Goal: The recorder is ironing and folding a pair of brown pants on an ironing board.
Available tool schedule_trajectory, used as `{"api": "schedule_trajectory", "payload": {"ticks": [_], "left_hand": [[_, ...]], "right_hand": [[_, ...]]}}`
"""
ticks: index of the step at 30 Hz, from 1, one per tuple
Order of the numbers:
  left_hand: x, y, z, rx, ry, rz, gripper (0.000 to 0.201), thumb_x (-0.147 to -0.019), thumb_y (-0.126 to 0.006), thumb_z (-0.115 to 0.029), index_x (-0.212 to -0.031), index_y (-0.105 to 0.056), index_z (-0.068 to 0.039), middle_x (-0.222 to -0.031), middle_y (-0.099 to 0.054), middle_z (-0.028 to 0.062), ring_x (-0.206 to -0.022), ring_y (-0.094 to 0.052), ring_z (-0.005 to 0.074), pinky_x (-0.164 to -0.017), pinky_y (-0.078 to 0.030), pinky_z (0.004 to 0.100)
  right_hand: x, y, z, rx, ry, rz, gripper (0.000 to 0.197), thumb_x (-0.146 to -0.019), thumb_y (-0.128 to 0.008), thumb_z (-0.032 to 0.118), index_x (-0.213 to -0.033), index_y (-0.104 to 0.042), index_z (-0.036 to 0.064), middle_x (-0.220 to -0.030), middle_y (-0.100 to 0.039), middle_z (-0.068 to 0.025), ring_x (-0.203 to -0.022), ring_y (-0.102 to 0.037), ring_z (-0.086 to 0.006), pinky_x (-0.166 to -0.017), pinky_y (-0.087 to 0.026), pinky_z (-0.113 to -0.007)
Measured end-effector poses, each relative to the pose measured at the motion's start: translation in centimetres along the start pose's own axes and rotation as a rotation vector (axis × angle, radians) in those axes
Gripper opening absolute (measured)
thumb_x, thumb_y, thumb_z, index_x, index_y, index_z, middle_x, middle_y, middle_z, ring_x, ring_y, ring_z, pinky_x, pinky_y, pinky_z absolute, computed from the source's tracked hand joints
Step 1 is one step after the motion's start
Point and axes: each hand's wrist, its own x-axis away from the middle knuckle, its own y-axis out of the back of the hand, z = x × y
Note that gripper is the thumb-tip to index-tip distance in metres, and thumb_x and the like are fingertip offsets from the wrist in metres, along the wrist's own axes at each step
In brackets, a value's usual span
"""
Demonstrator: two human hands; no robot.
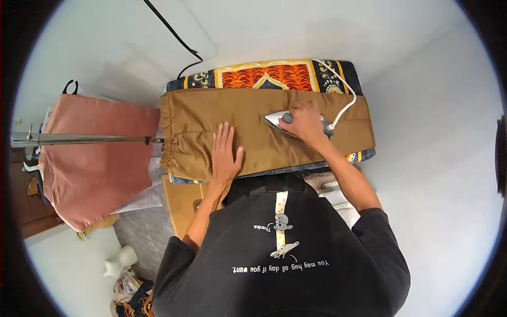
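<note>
A brown satiny garment [253,113] with a gathered elastic waistband [167,132] at its left end lies spread across a padded, patterned cloth [264,74]. My right hand [306,122] is wrapped round the handle of a clothes iron [274,120], whose pointed tip faces left on the fabric. From the iron's back end a white cord [348,103] curves up to the far edge. My left hand [225,153] lies flat on the garment, fingers stretched out away from me, between the waistband and the iron. The iron's soleplate is hidden.
At left, a pink garment [100,158] hangs beside a metal rail [79,139]. A black cable [174,33] runs down the wall behind the cloth. Below the ironing surface stands a cardboard box [179,203]. Bags and a white object [121,260] lie on the floor at lower left.
</note>
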Motion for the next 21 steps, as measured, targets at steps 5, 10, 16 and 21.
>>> {"api": "schedule_trajectory", "payload": {"ticks": [5, 10, 16, 21], "left_hand": [[-6.1, -2.4, 2.6, -0.135, 0.044, -0.024, 0.069, -0.104, -0.051, -0.036, -0.158, -0.032, 0.001, -0.168, -0.027, 0.0176, -0.157, -0.019, 0.0334, -0.127, -0.017, 0.0483], [-5.4, -4.1, 4.5, -0.18, 0.086, 0.021, 0.072, -0.105, -0.047, -0.042, -0.161, -0.028, 0.0, -0.17, -0.022, 0.0158, -0.158, -0.015, 0.0305, -0.129, -0.013, 0.0451], [-5.9, -4.3, 4.0, -0.149, 0.067, 0.013, 0.072, -0.105, -0.048, -0.041, -0.16, -0.028, 0.0, -0.169, -0.023, 0.0157, -0.158, -0.017, 0.0304, -0.129, -0.014, 0.045], [-5.8, -4.1, 4.2, -0.177, 0.071, 0.012, 0.07, -0.105, -0.048, -0.041, -0.161, -0.029, -0.002, -0.168, -0.026, 0.0155, -0.157, -0.02, 0.0312, -0.128, -0.016, 0.0463]], "right_hand": [[-2.0, -1.5, -1.3, 0.078, 0.033, -0.3, 0.047, -0.082, -0.072, 0.051, -0.073, -0.076, 0.0046, -0.07, -0.069, -0.0167, -0.073, -0.067, -0.0345, -0.087, -0.047, -0.05], [-1.0, 0.8, -7.1, -0.012, -0.22, -0.239, 0.047, -0.081, -0.074, 0.049, -0.079, -0.077, 0.0024, -0.08, -0.071, -0.0206, -0.082, -0.068, -0.0385, -0.084, -0.047, -0.052], [-0.7, 3.0, -10.3, 0.031, -0.242, -0.145, 0.051, -0.078, -0.072, 0.051, -0.073, -0.074, 0.0007, -0.07, -0.069, -0.0205, -0.073, -0.068, -0.0389, -0.086, -0.047, -0.048], [-2.5, 0.3, -5.4, 0.079, -0.005, -0.03, 0.053, -0.08, -0.072, 0.057, -0.077, -0.075, 0.0037, -0.079, -0.071, -0.0148, -0.085, -0.069, -0.0331, -0.091, -0.045, -0.046]]}}
